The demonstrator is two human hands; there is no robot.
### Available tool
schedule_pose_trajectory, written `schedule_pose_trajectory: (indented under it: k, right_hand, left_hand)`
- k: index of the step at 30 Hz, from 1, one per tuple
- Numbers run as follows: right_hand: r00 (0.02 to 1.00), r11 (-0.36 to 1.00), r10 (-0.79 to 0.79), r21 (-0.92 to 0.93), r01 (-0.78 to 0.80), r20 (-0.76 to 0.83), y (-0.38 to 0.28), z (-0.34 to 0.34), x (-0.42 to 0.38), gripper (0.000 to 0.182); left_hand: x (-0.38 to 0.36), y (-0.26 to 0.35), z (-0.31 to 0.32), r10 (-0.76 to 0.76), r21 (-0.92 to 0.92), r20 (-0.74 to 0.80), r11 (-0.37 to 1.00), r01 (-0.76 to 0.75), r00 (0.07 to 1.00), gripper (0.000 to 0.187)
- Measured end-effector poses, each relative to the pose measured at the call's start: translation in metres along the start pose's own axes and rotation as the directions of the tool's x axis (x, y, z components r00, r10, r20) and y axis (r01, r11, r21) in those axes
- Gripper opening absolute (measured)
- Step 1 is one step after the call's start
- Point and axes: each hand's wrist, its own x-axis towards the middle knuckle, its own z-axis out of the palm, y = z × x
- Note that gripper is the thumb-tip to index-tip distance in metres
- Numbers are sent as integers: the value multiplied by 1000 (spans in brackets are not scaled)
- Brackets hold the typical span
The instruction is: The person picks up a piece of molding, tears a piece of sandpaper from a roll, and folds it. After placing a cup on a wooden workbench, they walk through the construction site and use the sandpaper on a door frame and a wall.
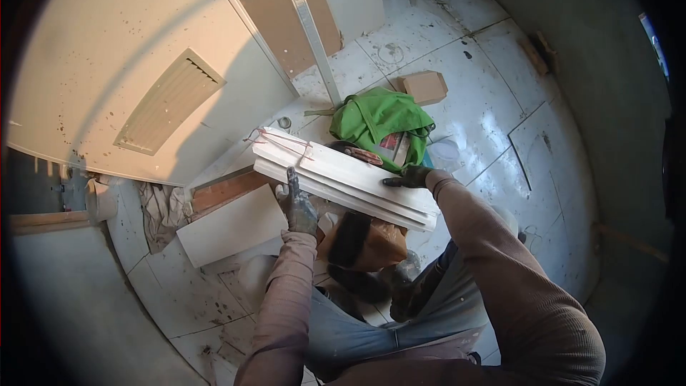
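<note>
A bundle of long white strips (350, 180) is held in front of the knees, above the dirty tiled floor (429, 50); the strips lie stacked lengthwise, straight and narrow, with stepped, ridged edges that show as parallel lines along the near side; their white is matt and slightly greyed, and a thin reddish cord (288, 146) is wound about the left end, its loose ends sticking out past the corner; the bundle slants, its left end higher in the view than its right; the left hand (300, 209), blackened, is partly open against the near side, one finger stretched up along it, and what lies underneath is hidden; the right hand (410, 176) is curled over the far edge near the right end, gripping it; a green bag (371, 116) lies just beyond.
</note>
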Motion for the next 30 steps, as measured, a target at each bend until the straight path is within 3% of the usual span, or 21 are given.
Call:
schedule_pose_trajectory:
  k: [1, 3, 4, 5, 7, 11, 14, 17, 19, 20, 21, 22, 23, 24, 25, 27, 28, 29, 30]
  right_hand:
    - [999, 1000, 12, 12, -13, 45, 2, 4, 6, 105]
    - [988, 999, 38, 32, -43, 148, 3, 13, 9, 113]
    - [994, 989, 5, 147, -21, 108, 7, 23, 7, 114]
    - [994, 990, 3, 141, -19, 107, 7, 24, 8, 114]
    - [996, 996, -53, -70, 58, 67, 5, 22, 5, 113]
    - [999, 992, -27, -120, 31, 31, 13, 22, 9, 113]
    - [977, 991, -112, 55, 124, -179, 16, 18, 7, 112]
    - [983, 979, -153, 119, 165, -102, -29, -17, -52, 112]
    - [977, 979, -154, 110, 171, -147, -39, -21, -55, 110]
    - [942, 960, -233, 96, 262, -241, -28, -13, -35, 106]
    - [944, 961, -233, 95, 260, -233, -36, -17, -40, 106]
    - [933, 959, -268, 23, 282, -239, -52, -24, -52, 104]
    - [919, 951, -307, -50, 304, -247, -63, -28, -57, 103]
    - [895, 927, -355, 18, 374, -270, -66, -25, -49, 101]
    - [895, 926, -358, 18, 376, -268, -81, -27, -59, 101]
    - [896, 936, -352, -126, 329, -271, -116, -34, -76, 102]
    - [861, 905, -421, -192, 379, -287, -127, -31, -77, 99]
    - [860, 904, -424, -188, 384, -284, -136, -28, -77, 99]
    - [808, 854, -519, -214, 475, -277, -146, -27, -76, 96]
  left_hand:
    - [-10, 9, 24, -22, 94, -53, 995, 27, 998, 62]
    - [-18, 13, 44, -121, 18, -2, 993, 121, 993, 73]
    - [-13, 5, 47, -36, 137, -103, 989, 50, 994, 77]
    - [-9, 4, 46, -33, 133, -104, 990, 47, 994, 77]
    - [0, 1, 39, -156, 111, -219, 977, 183, 963, 78]
    - [6, -6, 25, -117, 26, -164, 992, 123, 979, 77]
    - [-13, 13, 44, -74, -30, -137, 997, 70, 988, 72]
    - [6, 15, 32, 17, -44, -161, 999, -24, 987, 67]
    - [9, 27, 30, 71, 12, -126, 997, -70, 989, 61]
    - [16, 35, 23, 36, -170, -4, 985, -36, 999, 59]
    - [22, 41, 15, 26, -343, 123, 939, 18, 992, 58]
    - [27, 46, 8, 24, -343, 116, 939, 17, 993, 58]
    - [32, 52, 2, 127, -297, 193, 953, -65, 973, 57]
    - [35, 55, -2, 223, -256, 275, 955, -152, 935, 58]
    - [23, 68, 4, 224, -255, 273, 955, -154, 936, 58]
    - [3, 95, 15, 240, -165, 63, 960, -227, 969, 59]
    - [20, 94, -2, 205, -273, 115, 947, -167, 972, 58]
    - [30, 88, -20, 206, -267, 112, 949, -170, 972, 58]
    - [25, 92, -24, 260, -146, 131, 960, -240, 957, 65]
